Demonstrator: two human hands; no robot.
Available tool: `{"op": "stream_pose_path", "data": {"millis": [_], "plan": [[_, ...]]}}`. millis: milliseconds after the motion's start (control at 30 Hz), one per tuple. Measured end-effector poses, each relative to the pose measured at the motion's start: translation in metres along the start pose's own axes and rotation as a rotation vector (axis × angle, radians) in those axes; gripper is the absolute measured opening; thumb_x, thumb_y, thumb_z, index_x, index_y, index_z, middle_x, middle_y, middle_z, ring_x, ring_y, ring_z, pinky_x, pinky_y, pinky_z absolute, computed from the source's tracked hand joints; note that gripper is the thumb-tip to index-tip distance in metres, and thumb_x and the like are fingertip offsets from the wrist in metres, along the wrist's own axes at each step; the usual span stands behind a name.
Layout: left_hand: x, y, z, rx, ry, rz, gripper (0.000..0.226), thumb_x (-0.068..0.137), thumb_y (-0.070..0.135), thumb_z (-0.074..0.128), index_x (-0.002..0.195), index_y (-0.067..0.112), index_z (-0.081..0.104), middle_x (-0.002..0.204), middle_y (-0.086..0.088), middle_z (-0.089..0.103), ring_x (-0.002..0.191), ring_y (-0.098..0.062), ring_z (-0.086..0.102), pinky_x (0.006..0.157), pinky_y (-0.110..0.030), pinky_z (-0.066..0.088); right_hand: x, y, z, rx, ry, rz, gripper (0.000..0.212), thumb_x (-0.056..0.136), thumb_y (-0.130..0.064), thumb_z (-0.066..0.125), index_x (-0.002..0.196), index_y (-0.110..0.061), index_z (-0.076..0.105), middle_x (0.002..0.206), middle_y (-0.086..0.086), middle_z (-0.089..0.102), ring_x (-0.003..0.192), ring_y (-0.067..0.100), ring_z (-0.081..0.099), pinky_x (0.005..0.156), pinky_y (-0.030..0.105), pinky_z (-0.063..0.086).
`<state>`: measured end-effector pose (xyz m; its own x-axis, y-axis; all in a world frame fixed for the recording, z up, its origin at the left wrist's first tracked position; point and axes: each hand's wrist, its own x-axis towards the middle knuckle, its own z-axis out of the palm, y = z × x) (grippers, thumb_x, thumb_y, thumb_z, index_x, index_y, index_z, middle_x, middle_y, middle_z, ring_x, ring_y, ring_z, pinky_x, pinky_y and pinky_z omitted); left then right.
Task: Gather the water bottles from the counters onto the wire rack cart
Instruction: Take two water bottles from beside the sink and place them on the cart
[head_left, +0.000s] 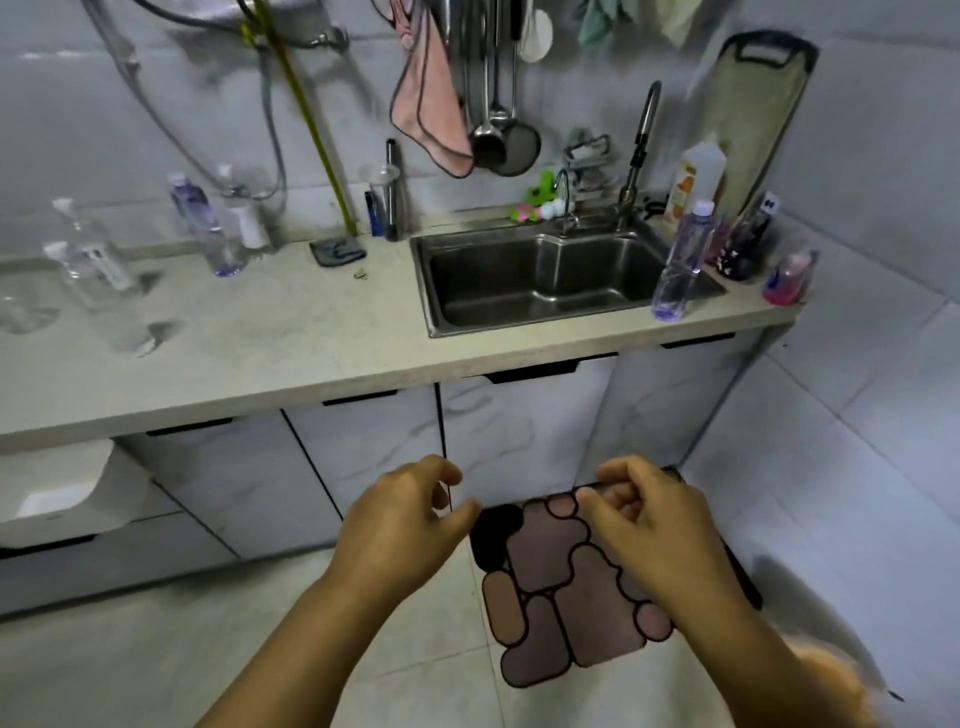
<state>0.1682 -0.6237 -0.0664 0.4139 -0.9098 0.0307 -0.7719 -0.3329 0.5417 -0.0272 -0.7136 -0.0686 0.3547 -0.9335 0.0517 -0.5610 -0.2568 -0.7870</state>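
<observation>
Both hands hang low in front of the cabinet doors, above the floor and a patterned mat (561, 587), and neither holds anything. On the left hand (402, 525) the fingers are loosely curled with the thumb stretched toward the other hand; on the right hand (647, 519) the fingers are curled inward more tightly, empty all the same. Beyond them runs the pale stone counter (291, 343), with a steel sink (545, 275) set into its right half. A purple-tinted water bottle (681, 260) stands upright at the sink's front right corner, near the counter's front edge. Another purple-tinted bottle (203, 226) stands upright toward the back of the counter's left half, and just behind it is a clear bottle with a white cap (236, 205), blurred by motion. Two clear water bottles stand near the counter's left end: one (85, 249) farther back, one (106, 301) nearer the front edge, close together; whether they touch cannot be told. A grey cloth (337, 251) lies at the back edge left of the sink. A pink towel (428, 98) and ladles hang on the wall above, and a cutting board (756, 119) leans in the right back corner. The wire rack cart is out of view.
</observation>
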Motion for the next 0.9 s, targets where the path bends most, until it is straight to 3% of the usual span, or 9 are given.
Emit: {"op": "stream_pose_path", "data": {"millis": [133, 367, 600, 733, 900], "plan": [[0.052, 0.002, 0.004, -0.028, -0.028, 0.032, 0.036, 0.083, 0.048, 0.059, 0.114, 0.030, 0.058, 0.095, 0.011, 0.061, 0.083, -0.009, 0.060, 0.076, -0.030, 0.053, 0.036, 0.005, 0.004, -0.009, 0.005, 0.063, 0.020, 0.081, -0.032, 0.063, 0.098, -0.024, 0.059, 0.075, -0.008, 0.059, 0.069, 0.007, 0.057, 0.065, 0.024, 0.049], [0.158, 0.040, 0.053, -0.044, -0.128, 0.135, 0.040, 0.082, 0.049, 0.058, 0.118, 0.032, 0.055, 0.096, 0.014, 0.057, 0.082, -0.004, 0.056, 0.069, -0.022, 0.046, 0.122, 0.053, -0.024, 0.016, 0.126, 0.131, 0.018, 0.078, -0.032, 0.066, 0.092, -0.025, 0.058, 0.064, -0.006, 0.059, 0.060, 0.007, 0.057, 0.062, 0.031, 0.052], [0.282, 0.109, 0.113, 0.051, -0.275, 0.142, 0.042, 0.083, 0.052, 0.057, 0.120, 0.032, 0.052, 0.098, 0.013, 0.057, 0.085, -0.005, 0.054, 0.072, -0.021, 0.043, 0.236, 0.134, -0.100, 0.015, 0.242, 0.201, 0.016, 0.077, -0.021, 0.070, 0.087, -0.020, 0.058, 0.057, -0.002, 0.060, 0.055, 0.009, 0.057, 0.056, 0.023, 0.045], [0.336, 0.147, 0.132, 0.095, -0.316, 0.152, 0.041, 0.081, 0.054, 0.057, 0.117, 0.035, 0.052, 0.103, 0.014, 0.058, 0.089, -0.005, 0.055, 0.075, -0.022, 0.044, 0.295, 0.156, -0.130, -0.008, 0.226, 0.252, 0.021, 0.075, -0.029, 0.069, 0.092, -0.026, 0.057, 0.066, -0.002, 0.063, 0.066, 0.012, 0.060, 0.065, 0.031, 0.051], [0.393, 0.165, 0.150, 0.123, -0.347, 0.138, 0.038, 0.081, 0.055, 0.057, 0.115, 0.037, 0.052, 0.102, 0.015, 0.058, 0.087, -0.005, 0.054, 0.075, -0.023, 0.046, 0.361, 0.175, -0.141, 0.008, 0.156, 0.300, 0.040, 0.072, -0.034, 0.069, 0.108, -0.027, 0.053, 0.095, -0.006, 0.061, 0.086, 0.014, 0.057, 0.080, 0.032, 0.048]]}}
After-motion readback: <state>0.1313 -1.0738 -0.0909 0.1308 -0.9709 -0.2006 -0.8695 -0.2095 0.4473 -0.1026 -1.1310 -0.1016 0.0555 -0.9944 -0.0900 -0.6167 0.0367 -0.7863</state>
